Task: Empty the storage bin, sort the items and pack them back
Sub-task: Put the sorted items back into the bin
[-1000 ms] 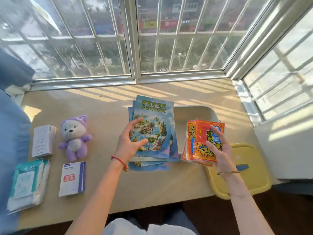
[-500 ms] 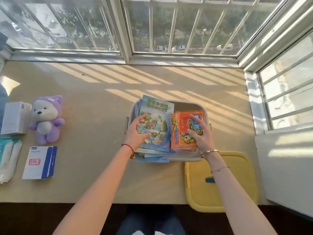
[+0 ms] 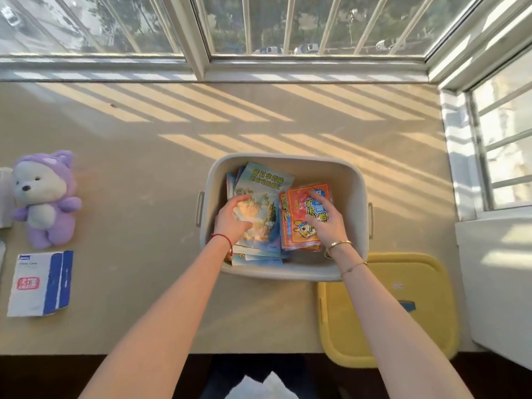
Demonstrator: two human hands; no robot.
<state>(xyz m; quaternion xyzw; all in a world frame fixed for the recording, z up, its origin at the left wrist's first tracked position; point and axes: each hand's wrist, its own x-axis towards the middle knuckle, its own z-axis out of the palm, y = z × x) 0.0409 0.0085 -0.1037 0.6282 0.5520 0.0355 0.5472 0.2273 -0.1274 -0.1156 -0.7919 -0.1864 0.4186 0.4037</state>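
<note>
A beige storage bin (image 3: 357, 191) stands on the tan surface in front of me. Inside it, on the left, lies a stack of blue booklets (image 3: 264, 194) with my left hand (image 3: 233, 220) gripping its near left side. On the right lies a stack of red-orange packets (image 3: 299, 234), and my right hand (image 3: 324, 220) holds them from above. Both stacks are down inside the bin, side by side. Whether they rest on the bin's floor is hidden.
The yellow bin lid (image 3: 385, 312) lies at the near right, overhanging the edge. A purple plush toy (image 3: 46, 200) and a white-and-blue box (image 3: 40, 283) sit at the far left. A white ledge (image 3: 495, 283) borders the right; windows run along the back.
Both hands have lowered the booklets and the packets from above the surface down into the bin. The view has tilted down and closer over the bin.
</note>
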